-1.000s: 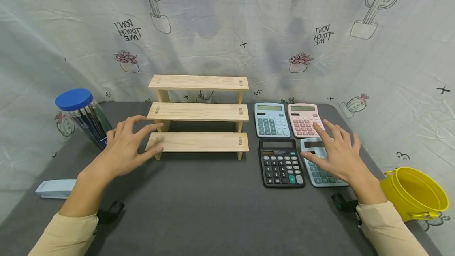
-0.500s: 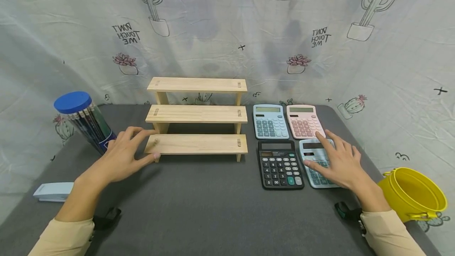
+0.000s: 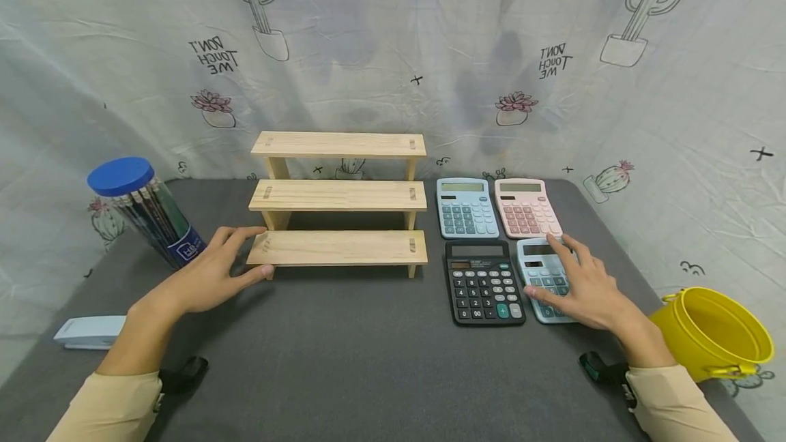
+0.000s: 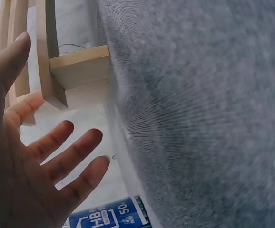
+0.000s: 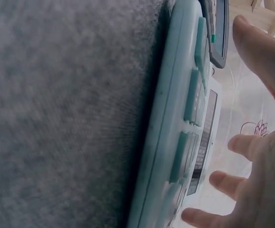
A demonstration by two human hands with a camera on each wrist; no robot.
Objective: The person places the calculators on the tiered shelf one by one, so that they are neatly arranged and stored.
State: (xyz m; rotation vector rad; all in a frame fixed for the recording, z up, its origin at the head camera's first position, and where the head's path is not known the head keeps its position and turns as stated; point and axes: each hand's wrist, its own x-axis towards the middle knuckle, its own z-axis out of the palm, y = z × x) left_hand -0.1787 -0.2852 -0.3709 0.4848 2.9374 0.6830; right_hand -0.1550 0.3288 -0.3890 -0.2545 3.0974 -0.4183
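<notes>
My left hand [image 3: 209, 271] is at the left end of the three-tier wooden shelf [image 3: 338, 249]. Its thumb and forefinger are spread to either side of the lowest step's end, fingertips right at the wood. The left wrist view shows the other fingers [image 4: 75, 149] loosely bent, away from the shelf [image 4: 80, 71]. Over the lower right light-blue calculator [image 3: 546, 268], my right hand [image 3: 583, 285] has its thumb near the left side and its fingers toward the top right. From the right wrist, the calculator's side and keys [image 5: 187, 156] show below spread fingers [image 5: 228, 183].
A black calculator [image 3: 485, 285] lies left of that one; a blue calculator [image 3: 468, 210] and a pink calculator [image 3: 528, 210] lie behind. A yellow bucket [image 3: 712, 333] stands at the right edge. To the left are a blue-lidded pencil jar [image 3: 147, 210] and a pale-blue stapler-like object [image 3: 92, 331].
My left hand has shifted slightly left, its forefinger and thumb coming to the lowest step's end. My right hand has drawn back a little, uncovering more of the calculator. Nothing else has moved.
</notes>
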